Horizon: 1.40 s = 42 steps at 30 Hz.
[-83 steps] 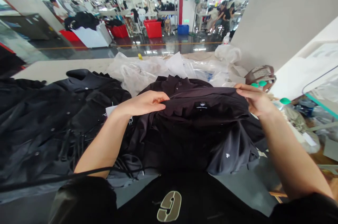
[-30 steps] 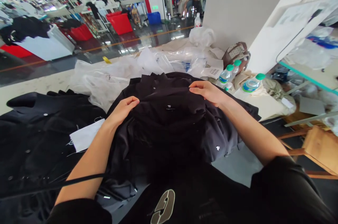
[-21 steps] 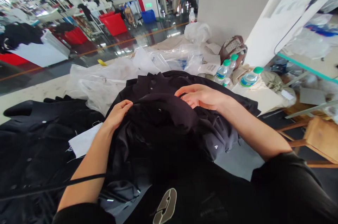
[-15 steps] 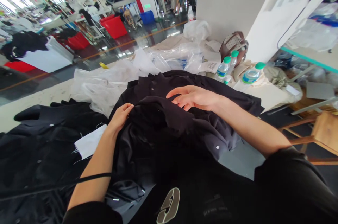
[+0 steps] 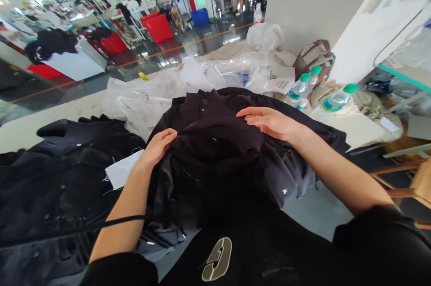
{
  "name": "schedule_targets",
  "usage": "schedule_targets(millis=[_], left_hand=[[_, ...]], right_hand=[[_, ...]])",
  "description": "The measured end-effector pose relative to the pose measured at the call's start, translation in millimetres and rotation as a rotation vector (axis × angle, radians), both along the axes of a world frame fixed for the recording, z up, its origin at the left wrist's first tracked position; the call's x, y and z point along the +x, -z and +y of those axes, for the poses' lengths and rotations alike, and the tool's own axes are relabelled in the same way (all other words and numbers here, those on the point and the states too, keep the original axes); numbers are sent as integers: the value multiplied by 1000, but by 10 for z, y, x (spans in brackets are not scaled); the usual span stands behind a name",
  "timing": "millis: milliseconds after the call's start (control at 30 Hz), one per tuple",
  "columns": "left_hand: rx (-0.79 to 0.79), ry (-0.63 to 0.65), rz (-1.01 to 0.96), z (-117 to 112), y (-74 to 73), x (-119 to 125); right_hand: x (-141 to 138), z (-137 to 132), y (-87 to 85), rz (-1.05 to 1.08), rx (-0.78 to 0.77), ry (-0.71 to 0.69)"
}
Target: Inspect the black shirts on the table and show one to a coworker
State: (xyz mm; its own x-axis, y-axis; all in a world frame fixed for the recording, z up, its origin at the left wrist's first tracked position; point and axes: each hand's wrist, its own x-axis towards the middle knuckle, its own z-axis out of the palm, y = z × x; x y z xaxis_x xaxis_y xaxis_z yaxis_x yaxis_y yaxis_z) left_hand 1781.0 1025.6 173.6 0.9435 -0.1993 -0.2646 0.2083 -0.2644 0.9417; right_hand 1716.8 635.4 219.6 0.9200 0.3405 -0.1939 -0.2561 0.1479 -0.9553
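In the head view, a dark collared shirt (image 5: 215, 160) lies bunched in front of me on a heap of similar dark garments. My left hand (image 5: 162, 144) pinches the left end of its folded upper edge between thumb and fingers. At the other end of that edge, my right hand (image 5: 269, 123) rests over the cloth, fingers stretched out and slightly apart. Its thumb side is partly hidden. Between the hands the edge runs almost straight, with a small pale mark below it. A white logo (image 5: 284, 191) shows on cloth at the lower right.
More dark garments (image 5: 67, 173) lie to the left, beside a white fabric scrap (image 5: 124, 170). Clear plastic bags (image 5: 144, 106) cover the table behind the heap. Green-capped water bottles (image 5: 298, 88) and a brown bag (image 5: 314, 59) stand back right, near a pillar (image 5: 323, 3).
My right hand has moved a little rightward along the cloth. The upper edge, rumpled before, now lies straighter between my hands. My left hand keeps its pinch. The whole view has shifted slightly.
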Motion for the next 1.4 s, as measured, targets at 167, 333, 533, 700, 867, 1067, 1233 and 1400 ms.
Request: schedule_targets(millis=[167,333,533,700,867,1067,1233,1400], left_hand=[[-15,78,20,-15,-183,-133],[-56,123,57,-97,-352,-224],[-84,231,240,-158,-407,-246],[-167,132,232,-208,-289,-210],[-226,-103,157,-286,-85,-133],[-186,-35,129,-286,11,-43],[45,60,-24,-300,124,27],[90,101,-39,-319,215,80]], right_hand=[[64,-143,163,86,-6,110],[187,-209,268,131,35,212],[292,-182,280,170,30,271],[353,-147,320,239,11,293],[397,-125,363,253,-22,292],[406,-91,385,269,-24,298],[489,-37,472,183,-17,401],[587,-32,600,174,-19,452]])
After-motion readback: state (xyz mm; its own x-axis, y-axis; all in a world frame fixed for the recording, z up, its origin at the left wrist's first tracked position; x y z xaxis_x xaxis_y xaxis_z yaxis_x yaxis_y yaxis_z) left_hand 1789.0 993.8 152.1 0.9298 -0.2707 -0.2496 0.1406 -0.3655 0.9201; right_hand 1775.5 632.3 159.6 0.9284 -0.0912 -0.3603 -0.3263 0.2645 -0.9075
